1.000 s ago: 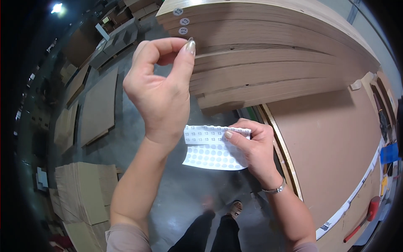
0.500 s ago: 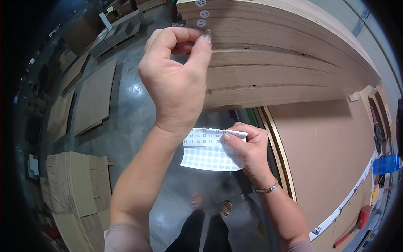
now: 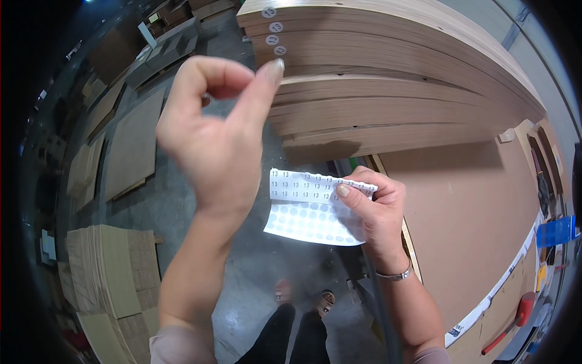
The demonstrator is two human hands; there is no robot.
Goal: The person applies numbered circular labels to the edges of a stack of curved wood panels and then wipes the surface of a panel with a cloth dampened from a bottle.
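My left hand [image 3: 212,133], slightly blurred, is lifted close to the left end of a stack of wooden boards [image 3: 376,73]. Its fingers are curled in and the thumb points up, with nothing visible in them. Just above the thumb, several small round white stickers [image 3: 276,27] run down the board edges in a column. Lower down, my right hand [image 3: 379,200] grips a white sticker sheet [image 3: 315,224] between thumb and fingers. Printed labels fill the sheet's folded upper part, with one gap in the top row; pale blank circles cover the lower part.
A brown panel surface [image 3: 461,212] lies to the right, with a red-handled tool [image 3: 524,309] and a blue plastic item [image 3: 556,232] at its far side. Stacked cardboard [image 3: 109,267] stands at lower left. Flat panels [image 3: 136,142] lie on the concrete floor [image 3: 242,327].
My left hand has drawn away from the board edges, leftward and down, leaving another round sticker visible in the column. My right hand and the sheet have shifted slightly right.
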